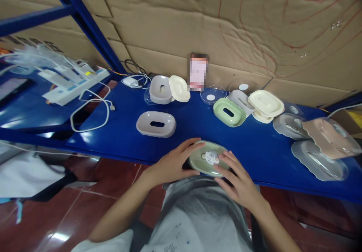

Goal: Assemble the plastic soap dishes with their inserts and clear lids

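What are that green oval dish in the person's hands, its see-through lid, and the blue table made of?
The green dish looks like moulded plastic: even pale colour, smooth rounded rim. Its clear lid, which carries a round sticker, seems to be thin transparent plastic, since the green shows through. The blue table is probably painted metal: glossy, mirroring light patches. Both the left hand and right hand grip the dish.

We see the scene under soft, fairly dim indoor light that seems to fall from above and the left — white glare streaks the glossy blue table [118,139] at its left end and spots the red floor tiles [56,237]. Shadows under the dishes are faint. The wide lens bends the table edge and blue shelf post [85,25] toward the corners. The left edge smears into blur, and a pixelated patch [198,72] covers one small item.
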A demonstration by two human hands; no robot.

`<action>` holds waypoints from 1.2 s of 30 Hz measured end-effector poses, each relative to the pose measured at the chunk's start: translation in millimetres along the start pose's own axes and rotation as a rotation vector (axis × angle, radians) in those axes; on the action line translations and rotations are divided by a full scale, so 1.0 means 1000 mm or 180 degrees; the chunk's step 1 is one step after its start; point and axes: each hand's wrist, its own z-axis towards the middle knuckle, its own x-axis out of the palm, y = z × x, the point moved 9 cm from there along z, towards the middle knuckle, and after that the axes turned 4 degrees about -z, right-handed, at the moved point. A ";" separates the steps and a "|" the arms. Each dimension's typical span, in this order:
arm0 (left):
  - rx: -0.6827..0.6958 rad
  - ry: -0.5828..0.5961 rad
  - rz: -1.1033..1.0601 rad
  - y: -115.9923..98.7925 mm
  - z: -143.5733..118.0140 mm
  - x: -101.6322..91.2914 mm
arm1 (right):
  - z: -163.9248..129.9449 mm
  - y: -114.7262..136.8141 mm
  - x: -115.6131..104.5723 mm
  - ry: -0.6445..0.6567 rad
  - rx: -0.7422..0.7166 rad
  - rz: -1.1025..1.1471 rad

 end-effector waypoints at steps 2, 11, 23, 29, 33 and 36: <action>0.0121 -0.0035 0.0154 -0.004 -0.001 0.001 | -0.001 0.000 -0.001 -0.0013 0.0003 -0.0066; -0.0199 -0.2444 0.2539 -0.006 -0.028 -0.073 | -0.068 -0.064 -0.050 -0.0416 0.0847 -0.0897; -0.0133 -0.1609 0.3134 0.004 0.076 -0.139 | -0.046 -0.054 -0.030 -0.0658 0.0954 -0.1080; 0.0118 -0.1122 0.3205 -0.001 0.121 -0.155 | -0.047 -0.051 -0.025 -0.0724 0.1063 -0.0968; 0.0511 -0.0738 0.3128 -0.035 0.097 -0.095 | -0.046 -0.048 -0.026 -0.0697 0.1020 -0.0944; 0.1088 -0.0157 0.2619 -0.060 0.072 -0.019 | -0.034 -0.045 -0.019 -0.0407 0.0945 -0.0824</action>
